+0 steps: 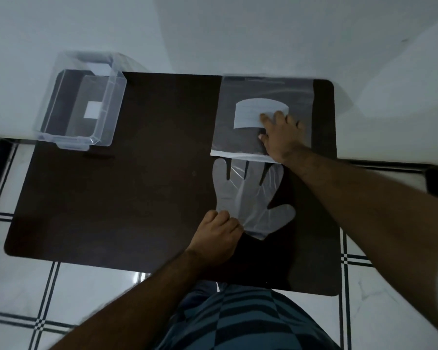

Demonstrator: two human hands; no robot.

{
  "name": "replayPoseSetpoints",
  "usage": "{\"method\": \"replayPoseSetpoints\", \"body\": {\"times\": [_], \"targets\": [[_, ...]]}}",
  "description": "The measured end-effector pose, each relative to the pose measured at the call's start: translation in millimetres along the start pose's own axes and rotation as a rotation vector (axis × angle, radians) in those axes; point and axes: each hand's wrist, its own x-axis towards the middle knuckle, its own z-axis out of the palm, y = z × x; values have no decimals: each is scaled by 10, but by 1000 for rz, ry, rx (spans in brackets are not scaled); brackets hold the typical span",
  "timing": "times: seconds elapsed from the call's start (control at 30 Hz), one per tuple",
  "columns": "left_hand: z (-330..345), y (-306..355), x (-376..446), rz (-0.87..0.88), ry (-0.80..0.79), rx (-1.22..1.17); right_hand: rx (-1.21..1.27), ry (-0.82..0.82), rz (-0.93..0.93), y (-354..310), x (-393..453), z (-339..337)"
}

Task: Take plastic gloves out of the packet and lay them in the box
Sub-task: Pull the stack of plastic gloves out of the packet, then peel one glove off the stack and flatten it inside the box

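A clear plastic packet (266, 97) with a white label lies flat at the table's far right. My right hand (281, 137) presses flat on it, fingers spread. A thin clear plastic glove (245, 193) sticks out of the packet's near edge, its fingertips still inside, its thumb pointing right. My left hand (217, 236) pinches the glove's cuff at its near end. The clear plastic box (61, 122) stands open at the table's far left corner, with a white label showing on its bottom and no gloves visible inside.
The dark brown table (137, 198) has rounded corners and stands against a white wall. White floor tiles with dark stripes surround it. My striped clothing shows at the bottom edge of the view.
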Motion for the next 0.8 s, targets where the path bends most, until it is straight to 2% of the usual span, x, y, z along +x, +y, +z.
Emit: {"method": "replayPoseSetpoints", "body": {"times": [0.2,0.37,0.7,0.8], "targets": [[-18,118,-335,-28,-2,-29,82,112,-15,-206,-249,45],[-45,150,-533,-44,-130,-47,48,160,-121,-479,-758,163],[-123,148,-863,-25,-188,-32,182,127,-128,-935,-1997,456],[-193,156,-1101,-99,-157,-86,225,87,-140,-1106,-2367,544]]}}
